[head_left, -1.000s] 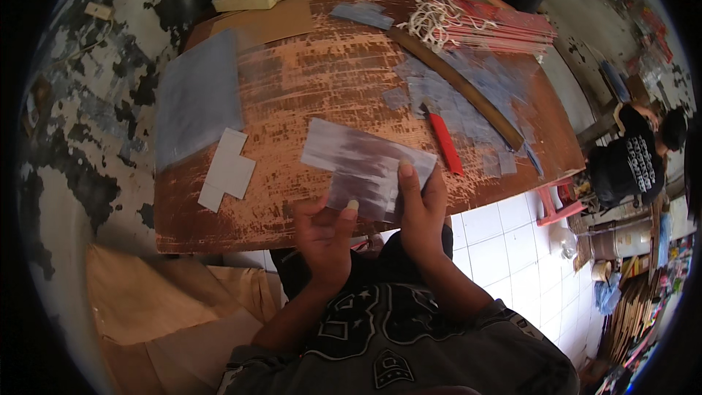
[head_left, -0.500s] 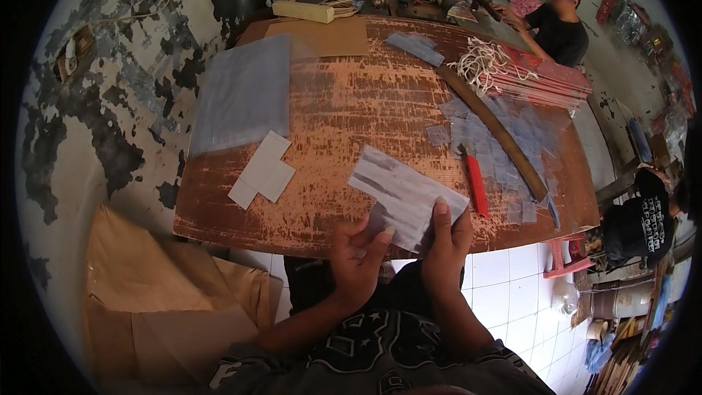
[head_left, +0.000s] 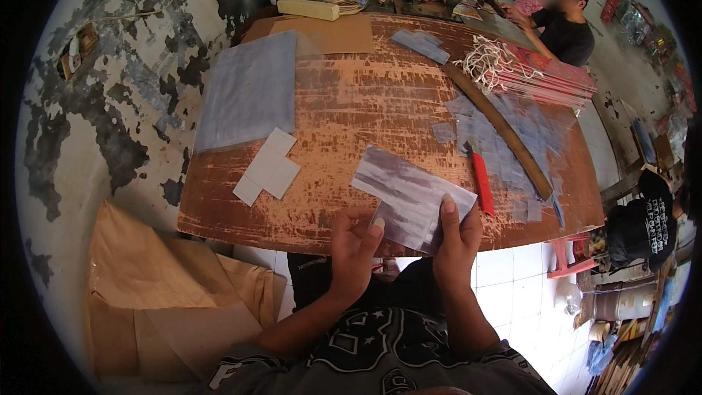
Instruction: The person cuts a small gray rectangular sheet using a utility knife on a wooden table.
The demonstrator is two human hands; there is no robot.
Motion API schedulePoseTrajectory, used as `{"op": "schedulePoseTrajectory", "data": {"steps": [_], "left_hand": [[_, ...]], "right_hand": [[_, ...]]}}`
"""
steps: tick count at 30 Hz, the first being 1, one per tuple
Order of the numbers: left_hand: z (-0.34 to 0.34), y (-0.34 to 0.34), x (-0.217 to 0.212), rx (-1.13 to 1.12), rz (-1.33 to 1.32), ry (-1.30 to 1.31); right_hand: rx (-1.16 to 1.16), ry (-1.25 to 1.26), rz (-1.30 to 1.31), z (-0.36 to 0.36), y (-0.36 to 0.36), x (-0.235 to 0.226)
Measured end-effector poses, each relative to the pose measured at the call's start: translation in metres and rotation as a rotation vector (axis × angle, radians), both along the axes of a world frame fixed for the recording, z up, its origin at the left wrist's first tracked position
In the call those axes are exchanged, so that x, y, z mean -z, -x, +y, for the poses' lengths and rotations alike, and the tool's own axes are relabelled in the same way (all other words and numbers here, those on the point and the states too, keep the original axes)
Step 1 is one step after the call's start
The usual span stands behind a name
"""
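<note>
**Both hands on a clear sheet at the table's near edge**

As the head view looks down, the left hand (head_left: 356, 238) and right hand (head_left: 455, 228) meet at the near edge of a worn brown table (head_left: 351, 110). Between them is a clear plastic sheet (head_left: 409, 194) — it slants up and left from the hands over the tabletop. The right hand is closed on its lower right corner, thumb on top. The left hand has its fingertips pinched at the sheet's lower left edge.

Just right of the sheet lies a red cutter (head_left: 482, 183). White card pieces (head_left: 268, 168) lie to the left, well apart, below a large grey sheet (head_left: 250, 91). A long dark strip (head_left: 504, 132) runs across more clear pieces on the right. At the far end — beyond a bundle of white cord (head_left: 493, 58) — another person (head_left: 563, 25) sits.
</note>
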State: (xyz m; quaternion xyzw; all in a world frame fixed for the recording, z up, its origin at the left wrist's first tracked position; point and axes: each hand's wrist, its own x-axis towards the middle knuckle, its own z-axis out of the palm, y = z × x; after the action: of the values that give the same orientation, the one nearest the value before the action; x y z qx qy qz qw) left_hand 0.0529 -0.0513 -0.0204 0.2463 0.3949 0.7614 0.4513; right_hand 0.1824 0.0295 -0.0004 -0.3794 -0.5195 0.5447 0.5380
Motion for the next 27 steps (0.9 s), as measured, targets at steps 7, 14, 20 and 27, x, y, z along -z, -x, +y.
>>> {"op": "schedulePoseTrajectory", "data": {"steps": [7, 14, 20, 27], "left_hand": [[-0.006, 0.001, -0.004, 0.061, 0.171, 0.059], [0.001, 0.026, 0.007, -0.009, 0.191, -0.060], [0.003, 0.050, -0.002, 0.098, 0.288, -0.202], [0.005, 0.044, -0.011, 0.090, 0.277, -0.218]], "right_hand": [[0.022, -0.042, 0.009, 0.000, 0.002, 0.006], [-0.117, 0.098, 0.092, 0.001, -0.003, 0.002], [-0.268, 0.363, 0.306, 0.000, -0.005, 0.004], [-0.363, 0.583, 0.326, -0.012, 0.001, 0.001]]}}
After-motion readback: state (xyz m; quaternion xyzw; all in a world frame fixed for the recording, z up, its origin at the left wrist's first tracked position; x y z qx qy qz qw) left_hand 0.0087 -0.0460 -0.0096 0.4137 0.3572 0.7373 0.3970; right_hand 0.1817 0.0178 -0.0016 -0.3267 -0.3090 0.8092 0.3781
